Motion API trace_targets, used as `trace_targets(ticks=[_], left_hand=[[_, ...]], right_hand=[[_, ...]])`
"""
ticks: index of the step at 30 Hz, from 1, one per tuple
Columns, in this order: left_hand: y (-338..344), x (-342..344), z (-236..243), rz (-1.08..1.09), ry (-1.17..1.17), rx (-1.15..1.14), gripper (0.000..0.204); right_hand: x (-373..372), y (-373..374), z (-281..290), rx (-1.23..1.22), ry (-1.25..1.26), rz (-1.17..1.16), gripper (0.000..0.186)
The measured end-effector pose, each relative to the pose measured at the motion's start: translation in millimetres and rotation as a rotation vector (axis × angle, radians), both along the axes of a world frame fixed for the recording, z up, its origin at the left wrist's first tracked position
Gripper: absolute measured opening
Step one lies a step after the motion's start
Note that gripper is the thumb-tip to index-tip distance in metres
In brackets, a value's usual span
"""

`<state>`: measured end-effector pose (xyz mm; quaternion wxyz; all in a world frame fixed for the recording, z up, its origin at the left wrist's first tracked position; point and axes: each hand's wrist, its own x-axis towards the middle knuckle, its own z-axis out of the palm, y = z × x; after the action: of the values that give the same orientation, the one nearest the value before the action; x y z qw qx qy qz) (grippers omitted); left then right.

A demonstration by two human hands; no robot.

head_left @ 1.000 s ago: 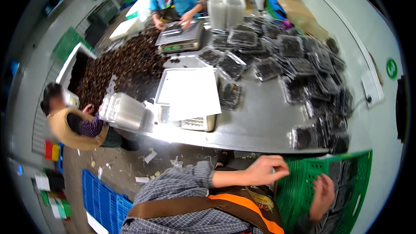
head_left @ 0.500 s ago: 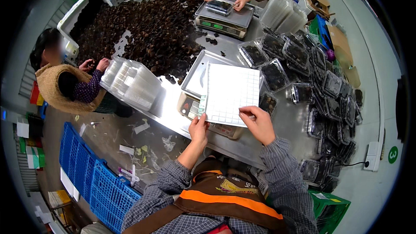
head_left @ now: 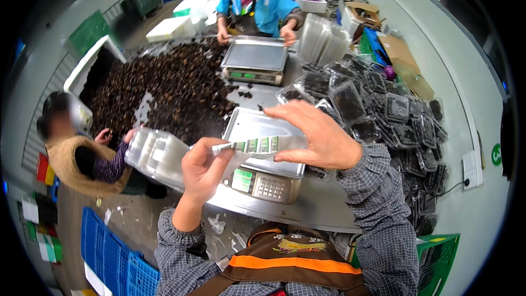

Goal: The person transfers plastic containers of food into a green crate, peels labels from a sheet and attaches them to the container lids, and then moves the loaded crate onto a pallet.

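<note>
A white sheet of labels [head_left: 290,142] with a row of small green-printed labels is bent between my hands, above a steel scale pan. My left hand [head_left: 204,172] is closed, pinching the sheet's left end between thumb and fingers. On the other side, my right hand [head_left: 323,137] curves around the right end, thumb at the lower edge and forefinger stretched above it. Below is a weighing scale [head_left: 276,187] with a keypad and green display; its bare metal pan [head_left: 246,123] is partly hidden by my hands and the sheet.
Filled clear plastic boxes [head_left: 397,107] are heaped at the right. Dark dried pieces [head_left: 164,79] cover the table's far left. Across the table, a person in blue [head_left: 268,8] holds another scale's pan [head_left: 255,53]. A second person [head_left: 82,159] stands left beside stacked clear trays [head_left: 156,153].
The sheet has gone from flat and upright to bent and nearly edge-on, raised nearer me. My right hand now reaches around its end. The far person's scale no longer carries a box.
</note>
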<state>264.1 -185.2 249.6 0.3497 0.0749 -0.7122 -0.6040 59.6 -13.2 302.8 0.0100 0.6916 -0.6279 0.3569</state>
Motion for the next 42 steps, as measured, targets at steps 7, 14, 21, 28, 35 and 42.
trace_targets(ticks=[7, 14, 21, 28, 35, 42], left_hand=[[18, -59, 9, -0.206, -0.004, -0.136, 0.004], [86, -116, -10, -0.518, -0.088, 0.094, 0.006], [145, -147, -19, -0.754, -0.194, 0.125, 0.011], [167, -160, -21, -0.861, -0.346, 0.078, 0.011], [197, -179, -44, -0.926, -0.409, 0.264, 0.02], [235, -176, -79, -0.826, -0.399, 0.347, 0.028]], right_hand=[[-5, 86, -5, 0.287, -0.89, -0.171, 0.025], [12, 170, -11, 0.172, -0.725, -0.534, 0.025], [42, 203, -14, -0.054, -0.163, -0.802, 0.036], [53, 224, -28, -0.12, 0.119, -0.975, 0.024], [57, 241, -45, -0.126, 0.345, -1.047, 0.02], [80, 326, -26, -0.134, -0.804, -0.822, 0.015]])
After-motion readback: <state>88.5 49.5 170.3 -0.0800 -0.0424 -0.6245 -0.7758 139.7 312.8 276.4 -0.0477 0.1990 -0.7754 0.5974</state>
